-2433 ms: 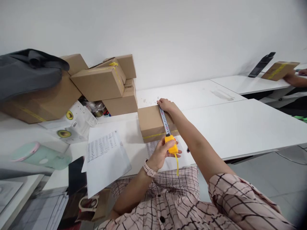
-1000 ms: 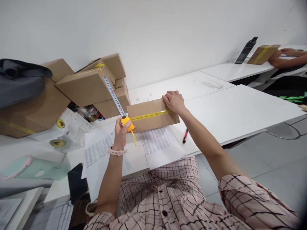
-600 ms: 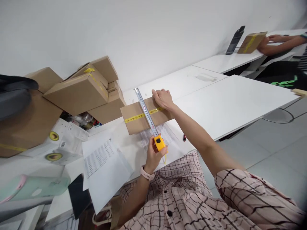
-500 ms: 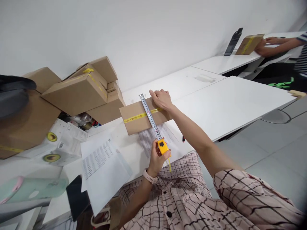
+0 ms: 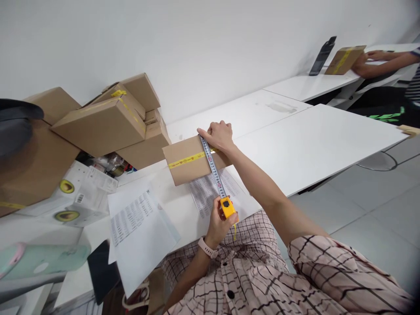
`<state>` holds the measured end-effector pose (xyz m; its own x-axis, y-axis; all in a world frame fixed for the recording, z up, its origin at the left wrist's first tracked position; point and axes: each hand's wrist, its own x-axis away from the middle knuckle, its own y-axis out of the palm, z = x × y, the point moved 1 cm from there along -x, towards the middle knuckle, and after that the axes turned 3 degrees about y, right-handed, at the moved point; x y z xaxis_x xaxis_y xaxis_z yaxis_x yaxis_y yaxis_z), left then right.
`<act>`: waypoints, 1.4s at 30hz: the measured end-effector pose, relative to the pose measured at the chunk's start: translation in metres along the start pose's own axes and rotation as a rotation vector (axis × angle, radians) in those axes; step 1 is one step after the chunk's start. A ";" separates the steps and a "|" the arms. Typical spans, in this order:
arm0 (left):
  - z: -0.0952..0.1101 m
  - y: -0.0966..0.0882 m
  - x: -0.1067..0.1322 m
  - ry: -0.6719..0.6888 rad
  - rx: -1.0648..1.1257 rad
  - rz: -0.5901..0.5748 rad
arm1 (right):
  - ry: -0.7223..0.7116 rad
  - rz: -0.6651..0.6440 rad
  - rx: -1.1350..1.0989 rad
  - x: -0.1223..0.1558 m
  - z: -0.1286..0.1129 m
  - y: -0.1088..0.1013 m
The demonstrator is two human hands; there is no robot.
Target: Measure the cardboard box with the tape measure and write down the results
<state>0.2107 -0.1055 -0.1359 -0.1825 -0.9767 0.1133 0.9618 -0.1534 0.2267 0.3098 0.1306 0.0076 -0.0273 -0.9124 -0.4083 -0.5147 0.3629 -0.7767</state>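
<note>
A small cardboard box (image 5: 183, 162) with a strip of yellow tape lies on the white table (image 5: 311, 144) in front of me. My left hand (image 5: 219, 221) is closed round a yellow tape measure (image 5: 227, 207) near the table's front edge. Its white blade (image 5: 212, 165) runs up across the box's top to the far edge. There my right hand (image 5: 218, 135) pinches the blade's end against the box. A printed sheet (image 5: 210, 194) lies under the box and the blade.
Stacked cardboard boxes (image 5: 105, 122) fill the left back of the table, with white avocado-print packages (image 5: 75, 197) and more printed paper (image 5: 139, 232) nearer. Another person's arms (image 5: 380, 63) hold a taped box (image 5: 344, 59) at a far desk.
The box was turned so its yellow tape runs sideways. My left hand swung the tape measure from the box's left end round to the front, and the blade now lies across the box.
</note>
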 end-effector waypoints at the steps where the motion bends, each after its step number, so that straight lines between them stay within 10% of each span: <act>1: -0.001 -0.001 0.000 0.002 -0.009 -0.001 | -0.003 -0.001 0.005 0.000 0.000 0.000; 20: -0.035 -0.025 0.022 0.082 -0.099 0.087 | -0.030 0.038 0.044 0.015 0.004 0.002; 31: -0.029 -0.043 0.051 0.090 -0.283 0.100 | -0.067 0.009 0.049 0.153 0.041 0.010; 42: -0.012 -0.032 0.084 0.124 -0.859 -0.302 | 0.287 0.185 -0.543 0.193 0.081 -0.074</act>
<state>0.1668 -0.1844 -0.1450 -0.4756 -0.8782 0.0505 0.7067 -0.4156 -0.5726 0.4121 -0.0573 -0.0526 -0.3468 -0.8854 -0.3096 -0.8384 0.4406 -0.3209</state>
